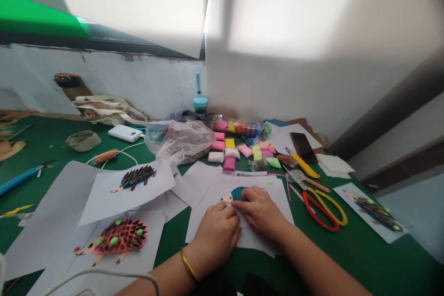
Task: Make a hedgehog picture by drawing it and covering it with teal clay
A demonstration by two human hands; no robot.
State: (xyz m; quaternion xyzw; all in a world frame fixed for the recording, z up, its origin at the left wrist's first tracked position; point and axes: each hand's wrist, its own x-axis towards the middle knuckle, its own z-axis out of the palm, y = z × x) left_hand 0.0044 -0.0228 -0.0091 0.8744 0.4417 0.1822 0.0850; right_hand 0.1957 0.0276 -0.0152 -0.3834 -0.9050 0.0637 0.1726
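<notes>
A half-made clay hedgehog (pixel 237 193), with a blue body, a beige face and a dark nose tip, lies flat on a white sheet of paper (pixel 204 215). My left hand (pixel 220 225) rests on the sheet just below the face, fingers curled together. From the right, my right hand (pixel 262 210) reaches over the blue body and partly covers it. Its thumb and fingers are bent inward, the tips close to my left fingertips at the hedgehog's lower edge. Whatever small piece is between the fingers is hidden.
Finished hedgehog pictures (pixel 120 236) lie at left, another (pixel 373 208) at right. Red-yellow scissors (pixel 322 210), a yellow-handled cutter (pixel 303 164) and a phone (pixel 303 147) are at right. Behind are clay packets (pixel 229 163), a plastic bag (pixel 180 138) and a power bank (pixel 125 133).
</notes>
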